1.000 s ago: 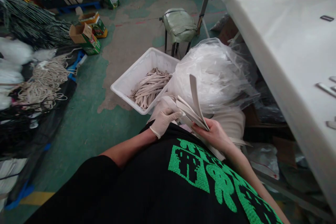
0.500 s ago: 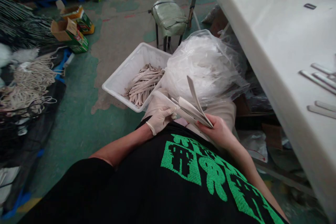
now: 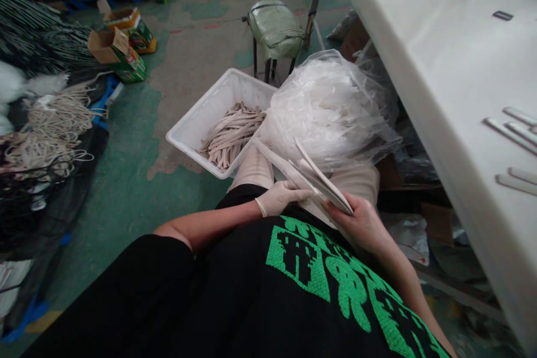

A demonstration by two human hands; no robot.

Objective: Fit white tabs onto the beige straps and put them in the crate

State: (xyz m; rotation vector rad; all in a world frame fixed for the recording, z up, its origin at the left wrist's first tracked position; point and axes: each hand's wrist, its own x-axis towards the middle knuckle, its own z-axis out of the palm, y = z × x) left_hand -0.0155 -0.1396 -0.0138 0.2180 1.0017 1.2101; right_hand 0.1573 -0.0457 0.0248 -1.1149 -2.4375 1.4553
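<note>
- Far left, coils of pale cord (image 3: 50, 128) lie on the floor (image 3: 130, 190), well away from your hands.
- Next along, a white plastic crate (image 3: 178, 137) holds loose pale strips (image 3: 232, 137), just beyond your left hand.
- Your gloved left hand (image 3: 285, 198) has its fingers laid straight along the bundle of strips (image 3: 319, 179); you cannot tell whether they pinch it. Since the earlier frame, this hand has slid right, nearer your other hand.
- The bundle sits between your 2 hands and now lies flatter. Keep its edges lined up as you hold it. A clear plastic bag (image 3: 331, 106) bulges just behind it.
- Your bare right hand (image 3: 356, 224) is clenched on the bundle's end.
- Far right, more strips (image 3: 514, 134) lie on the desk (image 3: 419, 39).
</note>
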